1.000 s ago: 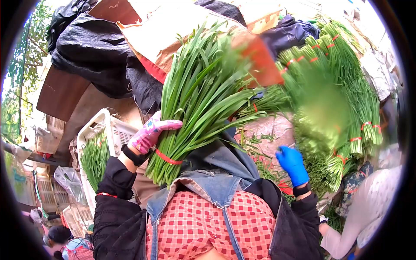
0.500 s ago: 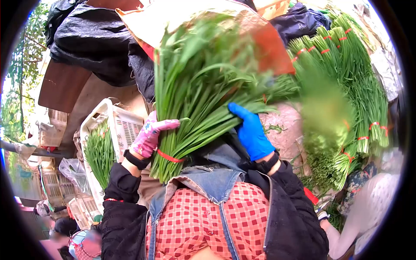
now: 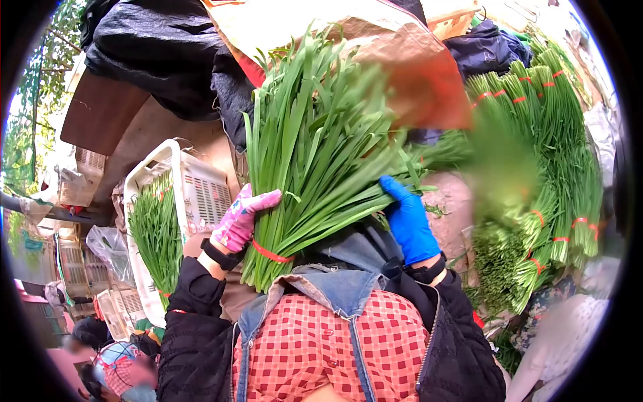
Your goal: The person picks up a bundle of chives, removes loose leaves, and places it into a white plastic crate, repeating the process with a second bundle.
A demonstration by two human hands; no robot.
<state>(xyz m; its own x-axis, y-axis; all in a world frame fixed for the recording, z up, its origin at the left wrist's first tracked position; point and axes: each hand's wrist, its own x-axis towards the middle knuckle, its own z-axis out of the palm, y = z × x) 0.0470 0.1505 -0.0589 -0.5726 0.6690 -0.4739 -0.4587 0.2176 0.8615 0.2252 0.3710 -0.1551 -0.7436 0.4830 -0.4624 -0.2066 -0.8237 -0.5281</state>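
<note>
A large bundle of garlic chives (image 3: 315, 154) is held in front of my body, its leaves fanning up and to the right. A red band (image 3: 271, 253) circles it near the cut ends. My left hand (image 3: 238, 221), in a pink patterned glove, grips the left side just above the band, thumb across the front. My right hand (image 3: 410, 221), in a blue glove, holds the leaves drooping on the right side; its fingers are partly hidden behind them.
At left stands a white plastic crate (image 3: 181, 201) with banded chives (image 3: 155, 231) in it. Many red-banded bunches (image 3: 562, 147) lie piled at right. A blurred orange-edged sack (image 3: 429, 87) and dark plastic sheeting (image 3: 157, 60) are at the back. Other people (image 3: 124, 368) are at lower left.
The whole view has shifted a little. Both hands and the bundle appear slightly lower and further right, and the leaves are less blurred. Both hands keep their hold.
</note>
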